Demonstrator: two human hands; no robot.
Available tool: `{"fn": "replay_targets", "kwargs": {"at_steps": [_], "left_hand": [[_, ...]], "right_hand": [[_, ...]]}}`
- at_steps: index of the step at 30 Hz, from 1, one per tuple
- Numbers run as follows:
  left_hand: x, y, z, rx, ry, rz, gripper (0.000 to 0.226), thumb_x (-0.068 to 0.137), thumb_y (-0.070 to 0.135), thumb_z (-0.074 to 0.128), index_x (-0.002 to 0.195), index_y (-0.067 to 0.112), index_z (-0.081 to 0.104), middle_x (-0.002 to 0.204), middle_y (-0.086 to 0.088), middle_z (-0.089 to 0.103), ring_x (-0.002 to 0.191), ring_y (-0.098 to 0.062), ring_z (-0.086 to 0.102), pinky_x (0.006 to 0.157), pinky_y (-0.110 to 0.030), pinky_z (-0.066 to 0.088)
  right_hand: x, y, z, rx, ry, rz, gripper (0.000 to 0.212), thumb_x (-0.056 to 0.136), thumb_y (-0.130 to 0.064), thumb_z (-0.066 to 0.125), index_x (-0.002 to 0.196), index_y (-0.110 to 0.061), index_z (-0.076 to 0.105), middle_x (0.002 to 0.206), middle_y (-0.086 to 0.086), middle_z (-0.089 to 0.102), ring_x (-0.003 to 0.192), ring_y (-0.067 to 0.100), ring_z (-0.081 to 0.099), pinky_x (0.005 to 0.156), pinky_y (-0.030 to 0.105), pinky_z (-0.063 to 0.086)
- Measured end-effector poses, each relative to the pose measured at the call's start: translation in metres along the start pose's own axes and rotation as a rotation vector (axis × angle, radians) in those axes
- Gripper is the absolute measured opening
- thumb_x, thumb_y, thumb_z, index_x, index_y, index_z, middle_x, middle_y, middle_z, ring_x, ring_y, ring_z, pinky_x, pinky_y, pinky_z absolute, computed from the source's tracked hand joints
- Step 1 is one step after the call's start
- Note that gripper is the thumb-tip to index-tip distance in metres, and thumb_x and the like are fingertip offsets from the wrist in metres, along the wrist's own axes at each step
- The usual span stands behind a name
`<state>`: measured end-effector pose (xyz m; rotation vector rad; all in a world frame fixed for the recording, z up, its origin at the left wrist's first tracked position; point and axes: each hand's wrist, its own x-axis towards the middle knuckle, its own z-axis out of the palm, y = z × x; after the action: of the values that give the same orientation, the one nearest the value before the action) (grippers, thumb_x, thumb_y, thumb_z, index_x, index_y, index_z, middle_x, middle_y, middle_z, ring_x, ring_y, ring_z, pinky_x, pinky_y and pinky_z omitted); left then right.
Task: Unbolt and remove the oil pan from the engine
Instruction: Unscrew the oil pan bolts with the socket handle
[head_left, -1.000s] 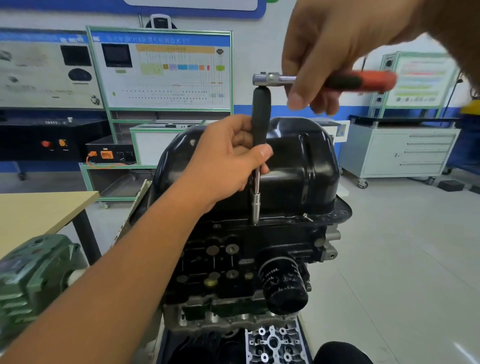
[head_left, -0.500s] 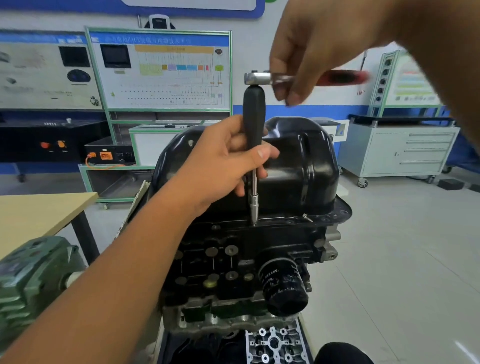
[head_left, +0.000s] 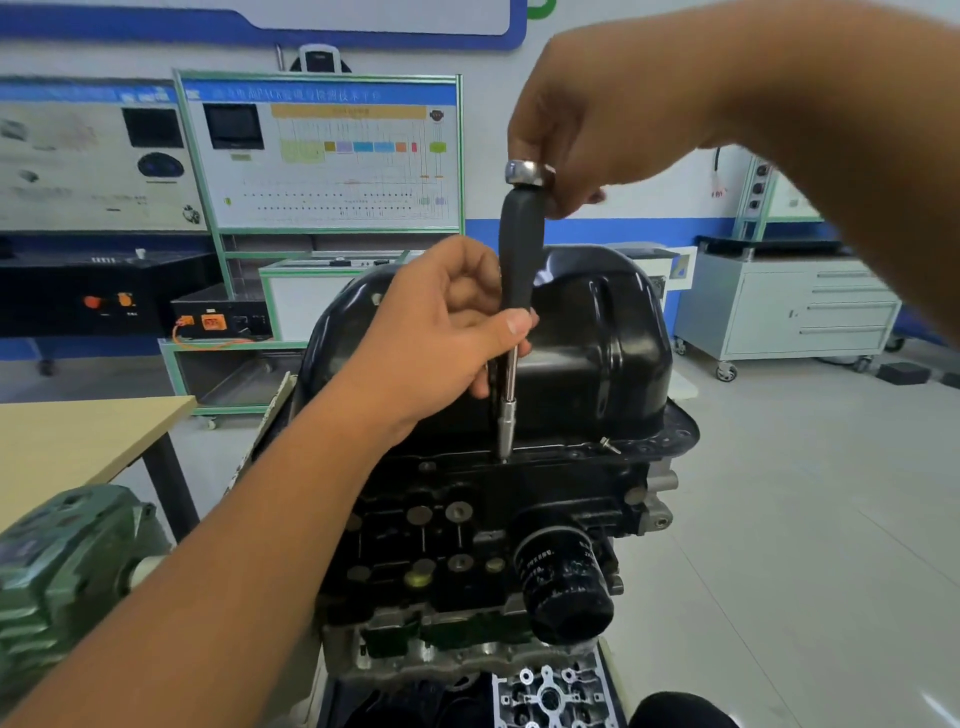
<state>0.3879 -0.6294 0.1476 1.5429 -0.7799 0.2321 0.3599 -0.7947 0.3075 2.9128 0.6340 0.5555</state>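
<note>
The black oil pan (head_left: 597, 332) sits on top of the upturned engine block (head_left: 467, 530). A socket extension with a dark grip (head_left: 519, 260) stands upright, its socket tip (head_left: 505, 431) on a bolt at the pan's front flange. My left hand (head_left: 441, 332) grips the extension's lower shaft. My right hand (head_left: 597, 119) holds the ratchet at its chrome head (head_left: 527, 171) on top of the extension; the ratchet's handle is hidden behind that hand. A loosened bolt (head_left: 609, 445) sticks up from the flange to the right.
A black oil filter (head_left: 563, 587) juts out of the block toward me. A green motor housing (head_left: 62, 571) sits at lower left beside a wooden table (head_left: 78, 441). Training boards (head_left: 322, 150) and a grey wheeled cabinet (head_left: 789, 306) stand behind.
My right hand has swung the ratchet handle round from pointing right toward me, so the orange handle is now hidden. My left hand stays on the extension.
</note>
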Motion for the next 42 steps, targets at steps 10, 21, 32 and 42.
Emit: {"fn": "replay_targets", "kwargs": {"at_steps": [10,21,32,42], "left_hand": [[0.001,-0.002,-0.002,0.024,-0.054,0.012,0.029,0.091,0.001,0.072,0.111,0.017,0.060,0.092,-0.010,0.071,0.078,-0.022,0.074,0.042,-0.022,0.047],[-0.002,0.002,0.002,0.085,-0.063,-0.023,0.019,0.098,-0.002,0.064,0.112,0.011,0.064,0.089,-0.005,0.072,0.082,-0.021,0.077,0.038,-0.021,0.045],[0.001,-0.001,0.003,0.115,-0.065,0.037,0.023,0.093,-0.003,0.071,0.102,0.017,0.064,0.078,0.003,0.064,0.066,-0.009,0.065,0.046,-0.011,0.044],[-0.001,-0.004,0.001,0.138,-0.084,-0.012,0.026,0.096,-0.002,0.068,0.113,0.014,0.058,0.080,-0.006,0.075,0.080,-0.024,0.079,0.045,-0.023,0.053]], "right_hand": [[0.002,-0.007,0.003,0.029,0.040,0.073,0.009,0.083,-0.018,0.082,0.082,-0.020,0.073,0.084,0.005,0.076,0.081,0.023,0.069,0.086,0.054,0.056],[-0.005,-0.010,0.003,0.022,0.037,0.127,0.010,0.080,-0.016,0.082,0.079,-0.017,0.073,0.058,0.005,0.066,0.058,0.023,0.056,0.063,0.034,0.047],[-0.007,-0.014,0.004,0.084,0.006,0.129,0.018,0.076,-0.023,0.084,0.069,-0.015,0.070,0.058,0.008,0.066,0.057,0.022,0.063,0.067,0.036,0.050],[-0.009,-0.011,0.007,0.114,0.031,0.198,0.011,0.082,-0.012,0.080,0.076,-0.007,0.072,0.057,0.006,0.066,0.058,0.019,0.055,0.067,0.034,0.045]]}}
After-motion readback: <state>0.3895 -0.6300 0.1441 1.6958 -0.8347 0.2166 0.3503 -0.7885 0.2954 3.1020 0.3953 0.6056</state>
